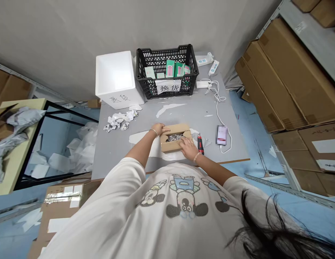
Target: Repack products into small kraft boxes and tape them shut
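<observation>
An open brown cardboard box (175, 146) lies on the grey table (197, 111) in front of my body. Inside it is something dark in shiny clear wrapping (174, 137). My left hand (159, 128) grips the box's left back corner, thumb along the top edge. At the box's right side, my right hand (188, 147) rests with bent fingers over the edge and the flap; its fingertips touch the box. A red and black tool (200, 144) lies just right of that hand. White plastic sheeting (146, 141) spreads under and beside the box.
Behind stand a white foam box (115, 77) and a black crate (167, 91) holding green and white packs. Crumpled paper (119, 120) lies left. A phone (221, 135) on a white cable and power strips (204, 84) are right. Large cartons (286, 79) stand beyond.
</observation>
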A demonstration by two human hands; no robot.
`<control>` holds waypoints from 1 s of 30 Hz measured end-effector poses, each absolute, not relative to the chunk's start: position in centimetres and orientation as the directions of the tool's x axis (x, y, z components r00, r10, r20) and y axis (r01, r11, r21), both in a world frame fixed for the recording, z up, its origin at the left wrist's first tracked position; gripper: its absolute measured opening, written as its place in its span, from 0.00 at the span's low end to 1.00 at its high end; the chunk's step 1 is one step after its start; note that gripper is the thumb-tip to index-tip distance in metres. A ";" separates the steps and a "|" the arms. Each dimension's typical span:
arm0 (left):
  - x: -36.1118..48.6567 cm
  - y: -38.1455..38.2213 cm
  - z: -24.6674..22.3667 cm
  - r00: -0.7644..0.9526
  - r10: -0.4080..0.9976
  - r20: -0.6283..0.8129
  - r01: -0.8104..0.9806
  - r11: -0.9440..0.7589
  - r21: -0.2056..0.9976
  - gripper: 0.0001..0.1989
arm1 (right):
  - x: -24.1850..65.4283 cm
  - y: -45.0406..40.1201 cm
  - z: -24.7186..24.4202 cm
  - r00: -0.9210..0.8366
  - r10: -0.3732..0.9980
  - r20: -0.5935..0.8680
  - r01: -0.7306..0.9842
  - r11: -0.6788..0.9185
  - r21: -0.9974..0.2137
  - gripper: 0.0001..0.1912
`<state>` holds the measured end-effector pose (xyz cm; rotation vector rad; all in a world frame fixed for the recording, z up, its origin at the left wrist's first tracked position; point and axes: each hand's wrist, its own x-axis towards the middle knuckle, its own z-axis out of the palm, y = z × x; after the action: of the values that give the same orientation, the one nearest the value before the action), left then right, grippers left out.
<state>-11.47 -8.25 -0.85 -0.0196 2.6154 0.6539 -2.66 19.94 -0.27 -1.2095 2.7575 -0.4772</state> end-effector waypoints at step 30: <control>2.0 1.7 0.7 -0.803 -0.581 -0.130 -0.552 0.645 0.528 0.65 | -2.8 20.9 2.1 -0.992 -0.094 -0.081 -0.051 0.906 -0.420 0.28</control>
<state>1.96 1.70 0.66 -0.9983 2.8950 0.9026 -2.76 20.87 2.05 -0.1135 2.9692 -0.6505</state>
